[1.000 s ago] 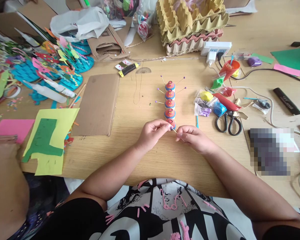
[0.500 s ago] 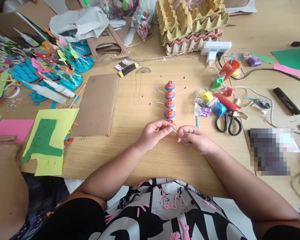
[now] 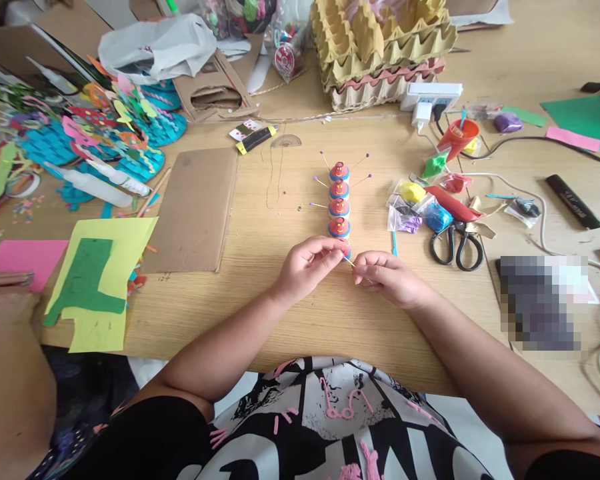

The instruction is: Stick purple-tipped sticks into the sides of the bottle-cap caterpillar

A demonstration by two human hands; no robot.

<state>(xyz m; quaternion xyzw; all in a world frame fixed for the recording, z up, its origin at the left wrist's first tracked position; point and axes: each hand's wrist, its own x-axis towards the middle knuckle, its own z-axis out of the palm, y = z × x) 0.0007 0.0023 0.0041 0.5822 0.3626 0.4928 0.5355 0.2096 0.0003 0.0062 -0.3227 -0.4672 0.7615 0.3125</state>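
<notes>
A thin pale stick (image 3: 349, 262) spans the small gap between my hands. My left hand (image 3: 305, 270) is closed, its thumb and forefinger pinching the stick's left end. The fingertips of my right hand (image 3: 387, 277) are pinched on its other end. Directly beyond my fingers, a straight row of small red-and-blue figures (image 3: 339, 208) with yellow smiling faces runs away from me. The nearest figure (image 3: 349, 252) is mostly hidden behind my left hand. Thin sticks with purple ball tips (image 3: 367, 156) slant out from both sides of the farther figures.
Bagged coloured clay (image 3: 411, 192) and black-handled scissors (image 3: 464, 247) lie right. A cardboard sheet (image 3: 193, 210), yellow paper (image 3: 97, 333) and glue bottles (image 3: 93, 185) are left. Egg trays (image 3: 380, 53) stack behind a power strip (image 3: 450, 93). Another person's hand (image 3: 5, 283) rests at far left.
Both hands keep nearly the same place and grip. My left fingers have shifted very slightly, and a little more of the nearest figure's blue edge shows.
</notes>
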